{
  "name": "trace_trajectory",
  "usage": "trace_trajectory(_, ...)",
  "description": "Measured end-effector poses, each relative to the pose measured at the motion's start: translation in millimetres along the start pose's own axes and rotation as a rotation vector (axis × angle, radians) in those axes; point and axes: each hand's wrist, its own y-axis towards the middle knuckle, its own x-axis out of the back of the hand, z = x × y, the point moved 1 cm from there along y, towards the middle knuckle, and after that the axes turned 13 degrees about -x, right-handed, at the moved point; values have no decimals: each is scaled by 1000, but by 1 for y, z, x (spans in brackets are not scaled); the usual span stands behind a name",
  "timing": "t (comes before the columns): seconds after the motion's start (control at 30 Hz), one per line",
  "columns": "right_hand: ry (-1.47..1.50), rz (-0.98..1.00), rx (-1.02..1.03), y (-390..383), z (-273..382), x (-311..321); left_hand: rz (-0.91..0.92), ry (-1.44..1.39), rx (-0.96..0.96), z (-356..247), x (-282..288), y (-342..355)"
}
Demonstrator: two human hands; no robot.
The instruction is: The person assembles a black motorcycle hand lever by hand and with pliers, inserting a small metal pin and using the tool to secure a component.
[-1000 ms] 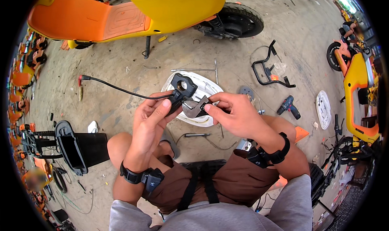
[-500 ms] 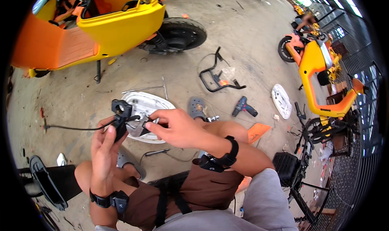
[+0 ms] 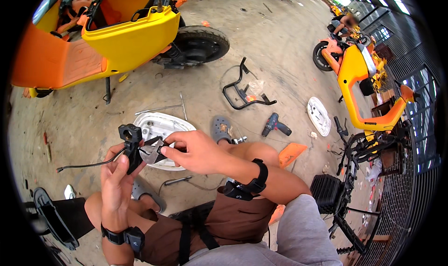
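Observation:
My left hand [image 3: 114, 179] is closed around a black clamp bracket [image 3: 131, 134], whose ring-shaped end points up. A thin black cable [image 3: 91, 165] runs from it to the left and ends in a reddish tip. My right hand [image 3: 199, 152] pinches a piece of silver-grey metal with black parts [image 3: 152, 153] between thumb and fingers. That piece meets the right side of the bracket; whether the two are joined I cannot tell. Beneath both hands, a white oval plastic shell [image 3: 179, 123] lies on the floor, partly hidden by them.
A yellow-orange scooter [image 3: 126, 42] stands at the far left, another scooter [image 3: 357, 89] at the right. On the floor lie a black tube frame [image 3: 228, 91], a cordless drill [image 3: 276, 124], a T-handle wrench [image 3: 182, 106] and a second white shell [image 3: 319, 117]. A person [image 3: 344, 24] crouches far right.
The bracket and metal piece have shifted slightly left and down in view. The cable's free end now hangs lower. Both hands keep their hold; the whole scene has shifted a little left.

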Motion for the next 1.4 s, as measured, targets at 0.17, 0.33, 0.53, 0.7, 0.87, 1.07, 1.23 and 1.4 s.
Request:
trace_trajectory(0.17, 13, -23, 34, 3, -4, -2, -63, -12, -13, 4, -4, 0)
trace_trajectory(0.33, -34, -23, 28, 1, -1, 0, -49, -23, -30, 3, -3, 0)
trace_trajectory(0.53, 2, -7, 33, 3, -4, -1, -32, -34, -58, 3, 2, 0)
trace_trajectory(0.7, 47, 29, -16, 0, -2, 4, -25, 5, -78, 5, -3, 1)
trace_trajectory(0.87, 108, 68, -81, 0, 5, 0, -78, -28, -46, 4, 7, -6)
trace_trajectory(1.07, 176, -29, -23, -1, -6, -3, -56, -88, -17, 2, -5, -1)
trace_trajectory(1.23, 89, -9, -66, -3, 2, -1, -55, -58, -15, 0, -1, -3)
trace_trajectory(1.4, 48, -72, -42, -4, -3, 2, -54, -17, -14, 2, -1, -4)
